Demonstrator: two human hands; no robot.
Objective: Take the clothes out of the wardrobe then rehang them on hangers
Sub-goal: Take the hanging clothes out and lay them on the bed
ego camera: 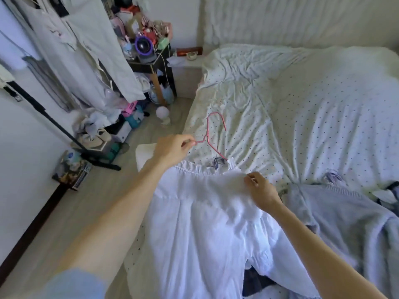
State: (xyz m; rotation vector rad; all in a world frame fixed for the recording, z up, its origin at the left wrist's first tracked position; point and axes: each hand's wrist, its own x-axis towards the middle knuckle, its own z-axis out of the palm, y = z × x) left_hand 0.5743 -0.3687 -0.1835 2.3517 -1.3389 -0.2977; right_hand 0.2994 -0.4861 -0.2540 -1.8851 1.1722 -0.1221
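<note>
Left hand pinches pink hanger near bed's left edge; right hand pinches white garment.

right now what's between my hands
Head view: the pink hanger, pinched by left hand, tucked into the neckline of the white garment the right hand grips.

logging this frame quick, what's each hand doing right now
left hand: closed, pinching one end of the pink hanger.
right hand: closed, pinching the white garment near its neckline.
</note>
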